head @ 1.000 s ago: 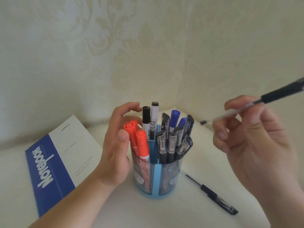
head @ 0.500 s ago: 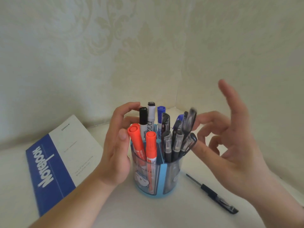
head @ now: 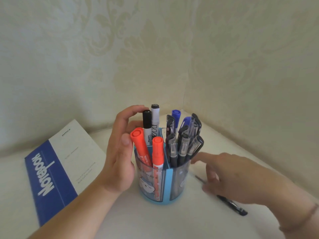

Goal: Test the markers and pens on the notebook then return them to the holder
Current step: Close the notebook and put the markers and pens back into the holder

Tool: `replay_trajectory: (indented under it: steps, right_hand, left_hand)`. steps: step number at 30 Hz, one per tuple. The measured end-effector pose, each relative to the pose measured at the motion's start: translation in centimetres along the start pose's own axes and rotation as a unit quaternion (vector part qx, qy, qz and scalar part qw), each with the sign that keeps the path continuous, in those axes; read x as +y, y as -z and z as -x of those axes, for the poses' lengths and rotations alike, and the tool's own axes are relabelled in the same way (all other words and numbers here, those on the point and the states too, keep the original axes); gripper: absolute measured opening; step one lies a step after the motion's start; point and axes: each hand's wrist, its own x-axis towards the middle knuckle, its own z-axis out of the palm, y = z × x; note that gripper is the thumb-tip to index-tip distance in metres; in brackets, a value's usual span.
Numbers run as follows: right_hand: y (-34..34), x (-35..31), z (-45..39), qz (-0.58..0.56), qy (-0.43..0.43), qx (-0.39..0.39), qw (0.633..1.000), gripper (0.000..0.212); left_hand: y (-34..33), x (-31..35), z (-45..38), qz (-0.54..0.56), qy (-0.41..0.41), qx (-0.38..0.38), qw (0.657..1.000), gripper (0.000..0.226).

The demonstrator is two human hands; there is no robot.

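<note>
Notebook (head: pixel 57 163) lies closed at far left on the worktop (head: pixel 155 221), cover up, clear of everything else. Left hand (head: pixel 119 152) cups the left side of the holder (head: pixel 164 183), fingers curved round it, fingertips up by the black marker (head: pixel 146 123); it steadies, pinches no pen. Holder stands upright mid-frame: two red markers (head: pixel 158 152) front left, black and white ones behind, gel pens (head: pixel 183 147) and blue ones crowded on the right side. Right hand (head: pixel 229 175) is low just right of the holder, fingers loose and spread, gripping nothing, over the black pen (head: pixel 231 204) lying on the worktop; contact with it can't be told, blurred. Likely step: pick that pen up. Do it well: pinch mid-barrel, lift clear before swinging, keep the knuckles off the leaning gel pens, keep the left hand bracing so the holder doesn't tip. Notebook needs opening before any test.
</note>
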Motion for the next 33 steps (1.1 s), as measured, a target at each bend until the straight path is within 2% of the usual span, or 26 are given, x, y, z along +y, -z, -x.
replay_trajectory:
  steps: [2, 3, 4, 5, 7, 8, 9, 12, 13, 15, 18, 19, 21, 24, 27, 29, 30, 31, 33]
  right_hand:
    - [0.1, 1.0, -0.4, -0.064, 0.025, 0.075, 0.995, 0.044]
    - [0.3, 1.6, -0.6, -0.132, 0.031, 0.136, 0.981, 0.039]
    - [0.8, 2.1, -0.6, -0.235, 0.036, 0.194, 0.952, 0.038]
    - [1.5, 2.4, -0.5, -0.382, 0.039, 0.234, 0.893, 0.039]
    - [2.6, 2.7, -0.1, -0.661, 0.06, 0.209, 0.719, 0.035]
    - [2.9, 2.8, 0.2, -0.717, 0.066, 0.203, 0.664, 0.034]
    - [3.0, 2.9, 0.3, -0.722, 0.062, 0.208, 0.658, 0.034]
    - [2.5, 2.5, -0.1, -0.66, 0.065, 0.233, 0.712, 0.038]
    - [2.3, 2.2, -0.1, -0.654, 0.082, 0.236, 0.714, 0.041]
    - [2.1, 1.4, 0.0, -0.65, 0.146, 0.242, 0.705, 0.043]
    - [2.2, -0.2, 0.2, -0.684, 0.228, 0.273, 0.637, 0.043]
    - [2.1, -0.7, 0.1, -0.681, 0.238, 0.299, 0.624, 0.053]
    - [1.9, -1.7, 0.1, -0.64, 0.243, 0.368, 0.629, 0.08]
    - [1.6, -3.0, 0.3, -0.563, 0.243, 0.436, 0.658, 0.097]
    - [1.2, -3.3, 0.6, -0.47, 0.261, 0.468, 0.702, 0.078]
    - [1.1, -3.3, 1.0, -0.384, 0.274, 0.458, 0.753, 0.055]
    - [1.0, -3.4, 1.1, -0.337, 0.276, 0.439, 0.785, 0.051]
    - [1.0, -3.6, 1.1, -0.302, 0.282, 0.415, 0.811, 0.054]
    - [0.9, -4.0, 0.9, -0.278, 0.301, 0.384, 0.827, 0.058]
  left_hand:
    - [0.0, 0.0, 0.0, -0.001, 0.001, -0.002, 1.0, 0.086]
    - [0.0, 0.1, 0.0, -0.001, 0.001, -0.003, 1.0, 0.087]
    - [0.0, 0.2, 0.0, 0.002, 0.0, -0.005, 1.0, 0.087]
    - [-0.1, 0.3, -0.1, 0.005, -0.001, -0.008, 1.0, 0.089]
    - [-0.1, 0.5, -0.1, 0.013, -0.008, -0.023, 1.0, 0.093]
    - [-0.1, 0.6, -0.1, 0.016, -0.013, -0.035, 0.999, 0.094]
    - [-0.1, 0.7, -0.1, 0.016, -0.019, -0.047, 0.999, 0.094]
    - [-0.2, 0.9, -0.1, -0.001, -0.026, -0.072, 0.997, 0.094]
    - [-0.3, 1.0, -0.1, -0.006, -0.023, -0.076, 0.997, 0.096]
    - [-0.2, 1.1, -0.1, -0.015, -0.015, -0.077, 0.997, 0.098]
    - [-0.1, 1.2, -0.1, -0.036, -0.007, -0.078, 0.996, 0.098]
    - [-0.1, 1.1, 0.0, -0.035, -0.005, -0.079, 0.996, 0.098]
    - [0.1, 0.8, 0.1, -0.019, 0.003, -0.084, 0.996, 0.098]
    - [0.0, 0.7, 0.1, 0.003, 0.028, -0.104, 0.994, 0.103]
    - [-0.4, 1.0, 0.0, 0.016, 0.02, -0.117, 0.993, 0.105]
    - [-0.5, 1.2, -0.1, -0.002, -0.014, -0.118, 0.993, 0.104]
    - [-0.6, 1.2, -0.1, -0.003, -0.025, -0.121, 0.992, 0.103]
    - [-0.6, 1.2, -0.1, 0.003, -0.028, -0.125, 0.992, 0.103]
    - [-0.6, 1.2, -0.1, 0.009, -0.029, -0.126, 0.992, 0.098]
